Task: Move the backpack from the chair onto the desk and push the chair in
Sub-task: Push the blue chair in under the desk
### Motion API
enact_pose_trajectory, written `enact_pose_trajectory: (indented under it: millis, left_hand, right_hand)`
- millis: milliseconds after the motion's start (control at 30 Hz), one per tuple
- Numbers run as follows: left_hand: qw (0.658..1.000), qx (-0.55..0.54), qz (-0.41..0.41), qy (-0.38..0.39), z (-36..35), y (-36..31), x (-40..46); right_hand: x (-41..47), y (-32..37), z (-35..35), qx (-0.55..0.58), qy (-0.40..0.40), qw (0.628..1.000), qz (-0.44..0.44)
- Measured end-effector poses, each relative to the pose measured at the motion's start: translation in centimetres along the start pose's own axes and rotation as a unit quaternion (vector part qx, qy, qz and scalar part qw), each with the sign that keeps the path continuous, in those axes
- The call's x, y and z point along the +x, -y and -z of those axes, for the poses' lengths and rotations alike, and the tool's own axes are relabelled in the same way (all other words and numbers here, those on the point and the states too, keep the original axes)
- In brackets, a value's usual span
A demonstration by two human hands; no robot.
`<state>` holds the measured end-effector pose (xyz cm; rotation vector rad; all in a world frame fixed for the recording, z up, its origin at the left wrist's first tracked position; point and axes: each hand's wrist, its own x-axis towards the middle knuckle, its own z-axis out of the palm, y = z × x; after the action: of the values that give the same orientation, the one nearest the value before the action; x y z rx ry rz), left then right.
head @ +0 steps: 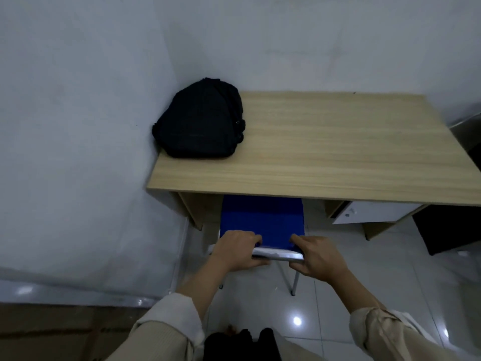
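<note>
A black backpack (200, 121) lies on the back left corner of the light wooden desk (325, 152), against the wall. The blue chair (261, 220) stands in the desk's knee space, its seat partly under the desktop. My left hand (235, 250) grips the left end of the chair's silver backrest top. On the right end of the same bar my right hand (316, 256) is closed. Between the two hands a short stretch of the bar shows.
A white wall runs along the desk's left and back. A white drawer unit (369, 213) hangs under the desk's right side. A dark object (447, 227) stands on the glossy tiled floor to the right. A wooden surface (65, 332) shows at bottom left.
</note>
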<state>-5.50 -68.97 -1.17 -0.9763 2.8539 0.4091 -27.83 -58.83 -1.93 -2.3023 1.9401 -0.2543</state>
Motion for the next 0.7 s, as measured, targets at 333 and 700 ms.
enact_pose_trajectory:
  millis: [333, 700]
  left_hand:
    - [0.995, 0.012, -0.029, -0.1, 1.3, 3.6, 4.5]
    - [0.985, 0.02, -0.036, -0.17, 2.4, 5.0, 9.2]
  right_hand:
    - [5.3, -1.9, -0.1, -0.027, -0.084, 0.996, 0.02]
    - [9.4, -4.9, 1.1, -0.03, -0.051, 0.998, 0.003]
